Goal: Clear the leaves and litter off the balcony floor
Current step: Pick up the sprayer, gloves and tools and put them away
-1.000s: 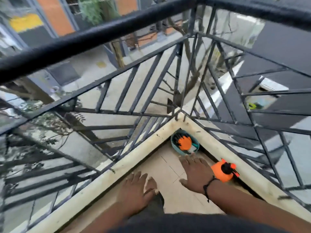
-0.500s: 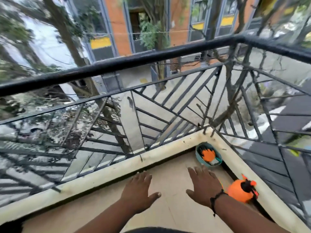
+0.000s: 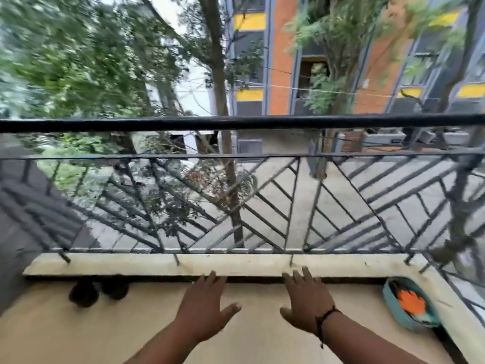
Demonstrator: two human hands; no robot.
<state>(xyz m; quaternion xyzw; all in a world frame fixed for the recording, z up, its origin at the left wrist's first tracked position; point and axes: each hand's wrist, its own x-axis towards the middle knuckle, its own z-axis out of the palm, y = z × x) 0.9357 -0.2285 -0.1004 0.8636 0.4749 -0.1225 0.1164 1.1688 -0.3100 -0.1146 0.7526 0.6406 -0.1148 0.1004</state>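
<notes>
Both hands hung spread and empty over the balcony floor [image 3: 78, 334]: left hand [image 3: 203, 308] at 6 o'clock, right hand [image 3: 307, 303] just beside it. Leaves would likely be light, brittle, best gathered by the handful; none showed clearly. A dark blurred clump [image 3: 98, 291] at 9 o'clock was unidentifiable. The teal tub [image 3: 388, 298] at 4 o'clock was partly cut off.

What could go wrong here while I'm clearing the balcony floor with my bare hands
The dark clump by the curb is too blurred to identify; grabbing it with the open left hand could mean something sharp or dirty. The railing has wide gaps, so swept litter could drop to the street below. The teal bowl sits in the corner near the right hand and could be knocked.
</notes>
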